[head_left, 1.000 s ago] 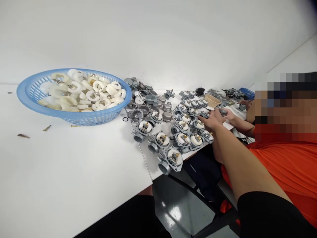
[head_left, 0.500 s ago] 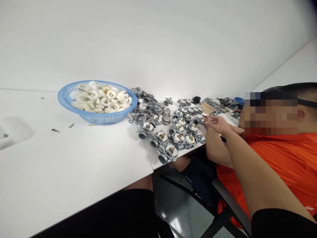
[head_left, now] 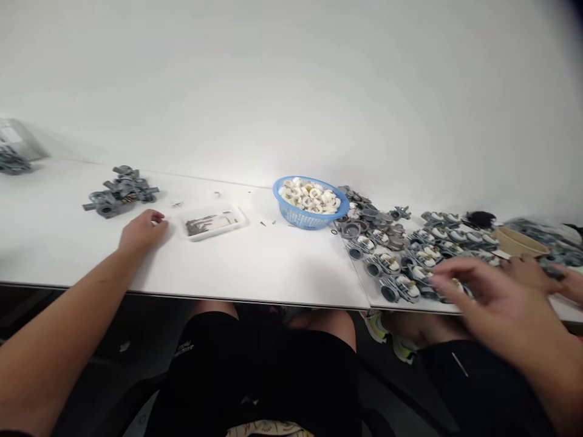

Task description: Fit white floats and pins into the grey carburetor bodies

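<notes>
My left hand (head_left: 143, 230) rests on the white table, fingers loosely bent and slightly apart, with nothing seen in them. It is between a pile of grey metal carburetor bodies (head_left: 119, 193) and a shallow white tray (head_left: 210, 234) of small thin metal parts. Smeared by motion, my right hand (head_left: 489, 297) hangs over the near edge of the right table, thumb and fingers apart. No object shows in it. Beside and partly behind it stand rows of carburetors with white floats (head_left: 407, 286).
A blue basket (head_left: 310, 220) full of white ring-shaped floats stands mid-table. Grey metal bowls (head_left: 350, 229), a black O-ring (head_left: 334, 232) and a tan bowl (head_left: 519, 241) lie rightward. A co-worker's hand (head_left: 531, 274) is close to my right hand. A clear container (head_left: 20, 138) stands far left.
The view has swung left, bringing my left hand, the tray and the left pile into sight. My right hand has drawn back from beside the co-worker's hands toward me.
</notes>
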Demonstrator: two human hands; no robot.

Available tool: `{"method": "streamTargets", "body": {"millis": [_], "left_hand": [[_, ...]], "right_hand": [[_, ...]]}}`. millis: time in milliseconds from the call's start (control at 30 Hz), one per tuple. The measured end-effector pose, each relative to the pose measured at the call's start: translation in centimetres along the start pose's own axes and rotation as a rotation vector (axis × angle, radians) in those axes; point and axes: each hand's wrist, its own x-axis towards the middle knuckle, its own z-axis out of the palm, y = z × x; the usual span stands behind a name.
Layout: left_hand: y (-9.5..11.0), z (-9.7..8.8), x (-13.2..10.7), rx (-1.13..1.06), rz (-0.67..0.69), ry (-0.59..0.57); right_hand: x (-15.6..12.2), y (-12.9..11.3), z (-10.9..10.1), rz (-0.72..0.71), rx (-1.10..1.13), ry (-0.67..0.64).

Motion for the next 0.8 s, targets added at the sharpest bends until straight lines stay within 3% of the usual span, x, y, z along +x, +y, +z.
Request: {"method": "streamTargets", "body": {"millis": [67, 167, 300, 400, 500, 567, 800], "left_hand": [[0.1, 0.3, 0.1, -0.028, 0.05, -0.001], [0.2, 1.2, 0.8, -0.038, 0.058, 0.058], [0.0, 2.5, 2.2, 0.004, 0.104, 0.189], [-0.1, 3.1, 3.1, 0.016, 0.156, 0.244], [0.0, 3.3, 4.0, 0.024, 0.221, 0.295], [0.0, 3.3, 4.7, 0.029, 0.231, 0.318], [0.3, 3.4, 7.3, -0.022, 0.252, 0.336]], "right_hand": [[-1.3, -2.2, 4.5, -0.261, -0.027, -0.321], [-1.5, -3.7, 12.3, -0.382, 0.019, -0.545], [0.4, -3.1, 22.9, -0.32, -0.057, -0.611], [2.5, -2.1, 28.8, -0.319, -0.16, -0.531], [4.7, -1.9, 32.2, -0.35, -0.224, -0.426], [5.8, -2.1, 33.4, -0.303, -0.277, -0.425], [7.4, -2.6, 34.9, -0.078, -0.288, -0.482]]}}
